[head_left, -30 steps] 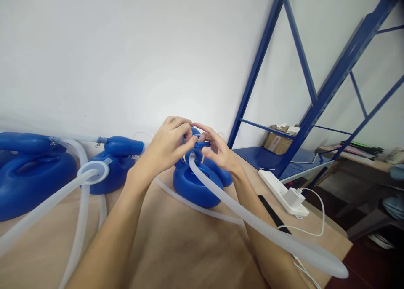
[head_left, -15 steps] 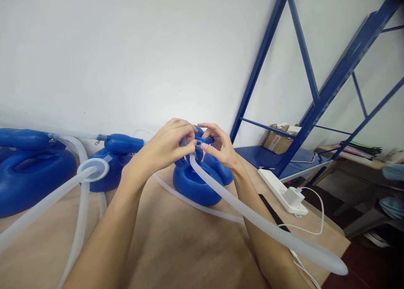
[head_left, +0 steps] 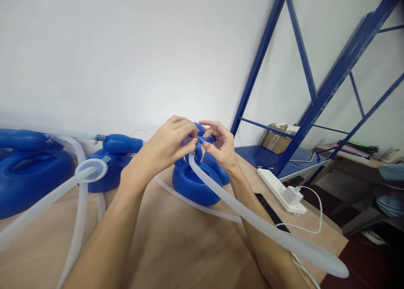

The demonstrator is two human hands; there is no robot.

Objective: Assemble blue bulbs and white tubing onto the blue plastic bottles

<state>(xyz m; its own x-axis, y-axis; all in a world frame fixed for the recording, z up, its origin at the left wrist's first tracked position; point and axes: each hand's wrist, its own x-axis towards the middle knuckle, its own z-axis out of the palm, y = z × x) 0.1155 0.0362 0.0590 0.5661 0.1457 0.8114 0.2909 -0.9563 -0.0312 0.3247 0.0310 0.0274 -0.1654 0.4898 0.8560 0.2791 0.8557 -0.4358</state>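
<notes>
A blue plastic container [head_left: 195, 194] with a hollow in its body stands on the table between my forearms. A white corrugated hose [head_left: 233, 204] runs from its top down towards the lower right. Over the container's neck, the thumb and fingers of my left hand [head_left: 176, 143] are pinched together; what lies between them is too small to name. Close beside them, my right hand [head_left: 222, 148] has its thumb and fingers closed round a small blue plastic piece [head_left: 208, 140]. My fingertips partly hide where this piece meets the neck.
More blue containers [head_left: 31, 175] with white hoses stand at the left, one hose bearing a white flanged ring [head_left: 91, 170]. A white power strip [head_left: 279, 192] with a plugged-in charger and a black strip [head_left: 268, 209] lie right. A blue rack [head_left: 261, 65] holds a cardboard box [head_left: 277, 141].
My fingertips have shifted slightly at the container's neck, and the small blue piece is tilted differently between them. The camera view has moved a little. The container stays in place.
</notes>
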